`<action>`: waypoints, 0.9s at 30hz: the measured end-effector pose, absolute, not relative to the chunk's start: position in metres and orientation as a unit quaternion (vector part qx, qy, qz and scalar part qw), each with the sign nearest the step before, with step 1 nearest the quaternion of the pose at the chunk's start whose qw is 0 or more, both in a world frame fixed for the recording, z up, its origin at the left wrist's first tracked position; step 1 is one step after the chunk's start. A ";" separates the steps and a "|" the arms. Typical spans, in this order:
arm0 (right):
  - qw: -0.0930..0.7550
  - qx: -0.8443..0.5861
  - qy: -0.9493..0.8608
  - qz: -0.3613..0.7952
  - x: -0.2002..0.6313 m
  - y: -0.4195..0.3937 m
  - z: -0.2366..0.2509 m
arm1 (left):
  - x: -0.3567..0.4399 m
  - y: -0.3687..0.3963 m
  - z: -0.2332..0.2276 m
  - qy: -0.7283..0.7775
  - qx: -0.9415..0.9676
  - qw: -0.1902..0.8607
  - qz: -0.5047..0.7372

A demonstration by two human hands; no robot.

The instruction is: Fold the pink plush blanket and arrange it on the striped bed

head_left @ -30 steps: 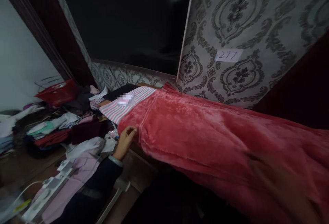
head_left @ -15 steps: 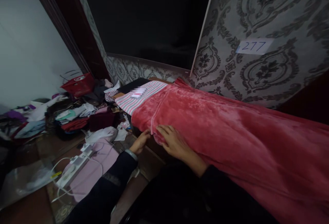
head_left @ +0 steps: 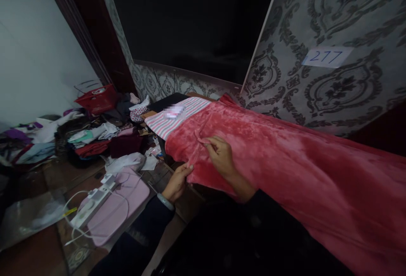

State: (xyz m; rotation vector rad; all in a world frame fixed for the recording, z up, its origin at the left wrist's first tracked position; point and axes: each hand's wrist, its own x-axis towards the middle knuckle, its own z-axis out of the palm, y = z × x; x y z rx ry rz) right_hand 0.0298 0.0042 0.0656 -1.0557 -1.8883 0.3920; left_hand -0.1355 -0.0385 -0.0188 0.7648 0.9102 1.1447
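Pinching the red blanket (head_left: 285, 157) at its near corner, left hand (head_left: 177, 181) gripped the hem; right hand (head_left: 222, 155) clenched a fold.

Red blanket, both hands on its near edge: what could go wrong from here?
The left hand and right hand pinch only the corner of the red blanket, so the plush fabric may slip free. Pulling it could drag the striped cloth along. A dropped edge might land on the power strip and its cords.
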 end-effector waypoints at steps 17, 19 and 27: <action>0.291 -0.394 -0.870 0.049 0.052 -0.069 0.005 | -0.142 -0.041 -0.009 0.434 0.324 0.694 0.475; 0.342 -0.425 -0.838 0.031 0.084 -0.074 0.001 | -0.141 -0.036 -0.010 0.445 0.326 0.685 0.477; 0.315 -0.587 -0.742 -0.065 0.236 -0.118 -0.016 | -0.133 -0.016 -0.001 0.491 0.225 0.682 0.493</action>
